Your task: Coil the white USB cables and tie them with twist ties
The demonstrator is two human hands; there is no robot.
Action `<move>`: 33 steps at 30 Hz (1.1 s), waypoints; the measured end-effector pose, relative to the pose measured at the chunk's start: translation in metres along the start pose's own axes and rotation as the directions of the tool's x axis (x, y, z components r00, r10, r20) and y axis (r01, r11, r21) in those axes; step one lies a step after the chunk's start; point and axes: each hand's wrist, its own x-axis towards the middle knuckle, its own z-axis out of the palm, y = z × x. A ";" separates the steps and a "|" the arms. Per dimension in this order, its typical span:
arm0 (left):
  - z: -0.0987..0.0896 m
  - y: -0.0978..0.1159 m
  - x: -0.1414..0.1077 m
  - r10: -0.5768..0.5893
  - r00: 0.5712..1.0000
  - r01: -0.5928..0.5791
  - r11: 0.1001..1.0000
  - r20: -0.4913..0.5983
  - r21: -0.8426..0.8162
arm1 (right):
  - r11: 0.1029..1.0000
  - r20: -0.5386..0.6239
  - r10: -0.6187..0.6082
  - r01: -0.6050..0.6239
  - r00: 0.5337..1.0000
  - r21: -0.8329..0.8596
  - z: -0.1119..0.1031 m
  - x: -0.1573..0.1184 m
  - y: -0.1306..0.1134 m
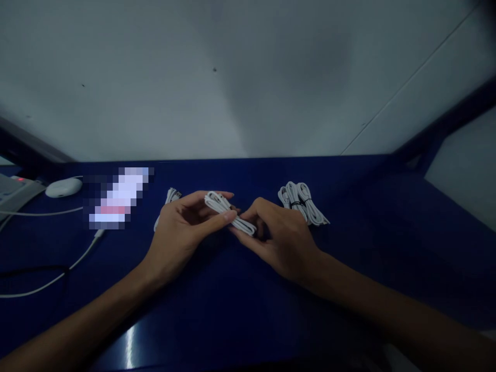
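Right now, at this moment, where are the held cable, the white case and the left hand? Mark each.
Held cable (219, 203): head view, on the coil's looped end above the left thumb.
White case (64, 187): head view, middle of its shell.
Left hand (175, 226): head view, back of the hand.

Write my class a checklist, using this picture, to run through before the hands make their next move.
1. Held cable bundle supported: ok, left hand and right hand both grip it.
2. Held bundle tied: cannot tell, fingers cover much of it.
3. Right-side bundles tied: ok, black ties show.
4. Left-side bundle unobstructed: not ok, partly hidden.
5. Loose white cord apart from hands: ok.
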 end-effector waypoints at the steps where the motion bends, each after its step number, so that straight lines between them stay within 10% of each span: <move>1: -0.001 0.000 0.000 0.003 1.000 -0.003 1.000 -0.006 0.000 | 0.999 0.024 0.037 -0.038 0.999 0.039 -0.001 0.001 -0.001; 7: -0.005 -0.003 0.002 0.014 1.000 -0.014 0.999 -0.003 -0.048 | 0.924 0.274 0.191 -0.266 0.943 0.273 -0.008 0.010 -0.007; 18: -0.006 -0.005 0.003 0.035 0.999 -0.034 0.997 0.002 -0.076 | 0.762 0.338 0.337 -0.465 0.879 0.450 -0.013 0.014 -0.014; 28: -0.007 -0.003 0.002 -0.015 0.995 0.025 0.994 0.103 -0.102 | 0.628 0.474 0.284 -0.535 0.833 0.565 -0.020 0.021 -0.010; 33: -0.006 -0.002 -0.001 -0.058 0.980 0.091 0.981 0.189 -0.171 | 0.407 0.579 0.224 -0.615 0.784 0.675 -0.022 0.020 -0.009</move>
